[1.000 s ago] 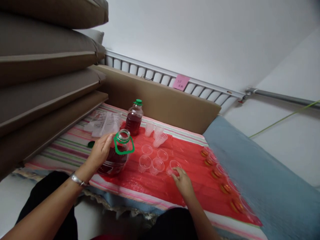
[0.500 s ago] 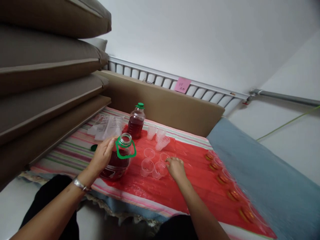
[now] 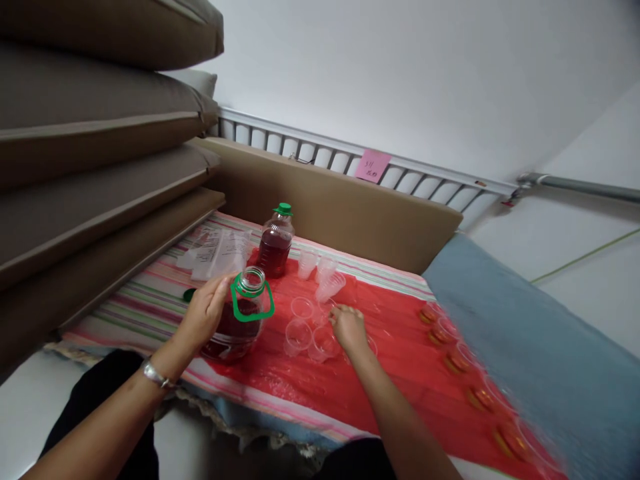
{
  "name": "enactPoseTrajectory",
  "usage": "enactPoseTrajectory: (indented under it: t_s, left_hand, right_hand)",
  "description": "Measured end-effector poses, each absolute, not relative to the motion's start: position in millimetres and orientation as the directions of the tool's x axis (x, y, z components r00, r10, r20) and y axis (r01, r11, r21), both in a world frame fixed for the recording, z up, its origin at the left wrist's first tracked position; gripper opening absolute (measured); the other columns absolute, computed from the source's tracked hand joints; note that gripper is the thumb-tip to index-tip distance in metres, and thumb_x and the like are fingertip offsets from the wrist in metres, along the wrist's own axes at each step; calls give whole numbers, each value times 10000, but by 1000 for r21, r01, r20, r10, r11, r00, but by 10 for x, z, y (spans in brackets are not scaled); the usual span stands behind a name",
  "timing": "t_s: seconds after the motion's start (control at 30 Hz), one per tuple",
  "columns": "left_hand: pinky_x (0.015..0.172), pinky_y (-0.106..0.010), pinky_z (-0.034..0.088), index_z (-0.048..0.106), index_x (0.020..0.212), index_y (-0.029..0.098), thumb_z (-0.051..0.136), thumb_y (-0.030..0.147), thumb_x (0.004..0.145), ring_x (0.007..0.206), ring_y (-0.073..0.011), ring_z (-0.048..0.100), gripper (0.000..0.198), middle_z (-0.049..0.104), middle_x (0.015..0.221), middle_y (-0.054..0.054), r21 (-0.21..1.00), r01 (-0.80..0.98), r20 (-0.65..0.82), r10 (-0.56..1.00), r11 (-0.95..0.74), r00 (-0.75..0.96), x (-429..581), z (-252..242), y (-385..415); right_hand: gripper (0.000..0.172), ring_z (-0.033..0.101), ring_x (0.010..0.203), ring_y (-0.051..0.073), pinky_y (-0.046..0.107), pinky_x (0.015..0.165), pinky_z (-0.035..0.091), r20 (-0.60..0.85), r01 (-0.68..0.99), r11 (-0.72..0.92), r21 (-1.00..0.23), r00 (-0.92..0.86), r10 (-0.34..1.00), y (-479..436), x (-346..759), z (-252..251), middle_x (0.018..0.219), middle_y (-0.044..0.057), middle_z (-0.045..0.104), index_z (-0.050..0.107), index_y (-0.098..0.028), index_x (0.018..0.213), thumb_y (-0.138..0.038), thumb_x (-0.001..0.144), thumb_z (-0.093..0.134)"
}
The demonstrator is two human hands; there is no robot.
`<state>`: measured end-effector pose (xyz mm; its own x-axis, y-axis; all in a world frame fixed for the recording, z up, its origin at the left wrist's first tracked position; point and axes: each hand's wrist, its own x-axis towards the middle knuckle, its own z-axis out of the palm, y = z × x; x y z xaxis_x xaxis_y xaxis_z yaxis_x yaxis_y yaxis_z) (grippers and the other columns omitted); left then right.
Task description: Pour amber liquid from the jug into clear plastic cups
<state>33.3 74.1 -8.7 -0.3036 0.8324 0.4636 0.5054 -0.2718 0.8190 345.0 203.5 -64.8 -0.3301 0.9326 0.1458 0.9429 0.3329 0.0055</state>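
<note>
My left hand (image 3: 209, 310) lies against the shoulder of an uncapped clear bottle (image 3: 233, 333) of dark red liquid, holding it upright. A green ring handle (image 3: 270, 303) hangs at its neck. My right hand (image 3: 349, 327) is closed at the rim of a clear plastic cup (image 3: 327, 308), fingertips together; the hand partly hides this cup. Beside it stand more clear cups, among them a front-left cup (image 3: 299, 337) and a front-middle cup (image 3: 324, 343). Another rim (image 3: 373, 347) shows just right of my right wrist.
A second bottle (image 3: 275, 247) with a green cap stands behind, next to stacked cups (image 3: 330, 285) and plastic packaging (image 3: 220, 255). A green cap (image 3: 189, 295) lies on the striped cloth. Several cups with amber contents (image 3: 457, 360) line the right edge. Brown cushions (image 3: 100, 153) rise at left.
My right hand has shifted slightly up and left in the view, still at the cup. A cup rim now shows right of my wrist. My left hand stays on the bottle.
</note>
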Motion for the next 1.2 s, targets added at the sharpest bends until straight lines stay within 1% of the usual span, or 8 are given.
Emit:
enactPoseTrajectory:
  t_s: [0.23, 0.37, 0.47, 0.6, 0.7, 0.93, 1.07, 1.2]
  left_hand:
    - [1014, -386, 409, 666, 1089, 140, 326, 516, 925, 1109, -265, 599, 533, 687, 1165, -125, 812, 513, 477, 823, -278, -308, 339, -76, 744]
    - [1015, -388, 413, 671, 1074, 139, 335, 515, 920, 1105, -265, 603, 527, 688, 1161, -127, 815, 507, 477, 823, -281, -310, 333, -82, 751]
    - [1016, -391, 416, 675, 1069, 151, 333, 518, 917, 1094, -262, 609, 524, 696, 1150, -116, 816, 504, 477, 821, -282, -314, 333, -82, 755]
    - [1026, -390, 409, 679, 1068, 160, 338, 518, 913, 1106, -258, 605, 518, 699, 1150, -109, 812, 509, 484, 816, -285, -316, 333, -81, 752]
    - [1028, -394, 408, 671, 1087, 145, 336, 504, 917, 1112, -255, 604, 520, 692, 1165, -123, 810, 511, 488, 814, -289, -313, 332, -85, 745]
    - [1030, -391, 403, 671, 1089, 156, 339, 501, 919, 1110, -245, 603, 508, 692, 1163, -121, 810, 510, 489, 814, -289, -314, 337, -88, 743]
    - [1023, -395, 410, 669, 1088, 150, 340, 508, 917, 1101, -252, 609, 516, 690, 1165, -127, 813, 506, 487, 813, -288, -319, 336, -89, 744]
    - [1007, -369, 423, 677, 1059, 153, 335, 521, 915, 1093, -253, 615, 523, 706, 1121, -116, 812, 505, 490, 811, -291, -320, 339, -90, 750]
  right_hand:
    - [322, 542, 1176, 260, 393, 956, 385, 221, 958, 276, -73, -254, 942, 1823, 3797, -673, 1308, 143, 578, 628, -190, 1178, -238, 874, 535]
    - [334, 503, 1216, 314, 453, 962, 408, 360, 962, 219, -161, -149, 921, 1465, 4241, -910, 1323, 178, 549, 659, -170, 1113, -358, 860, 546]
    - [354, 465, 1248, 362, 505, 940, 423, 348, 968, 160, -196, -84, 934, 1272, 4403, -1134, 1377, 181, 491, 672, -194, 1074, -404, 794, 616]
    - [179, 514, 1222, 306, 448, 960, 442, 305, 938, 193, -287, -101, 947, 1268, 4385, -1282, 1239, 149, 597, 696, -197, 904, -269, 822, 553]
    - [194, 532, 1215, 273, 392, 985, 443, 334, 903, 239, -357, -115, 936, 1386, 4309, -1267, 1060, 130, 661, 679, -185, 789, -204, 835, 491]
    - [138, 581, 1146, 264, 385, 945, 477, 359, 882, 263, -391, -117, 926, 1641, 4132, -1190, 987, 96, 680, 662, -209, 772, -186, 793, 527]
    - [237, 543, 1193, 300, 450, 962, 457, 392, 886, 256, -386, -94, 915, 1564, 4113, -1110, 1200, 163, 617, 672, -173, 1005, -233, 811, 549]
    - [326, 398, 1324, 330, 523, 1030, 374, 493, 859, 418, -296, -237, 837, 1299, 3961, -983, 1417, 183, 453, 655, -182, 1121, -347, 859, 552]
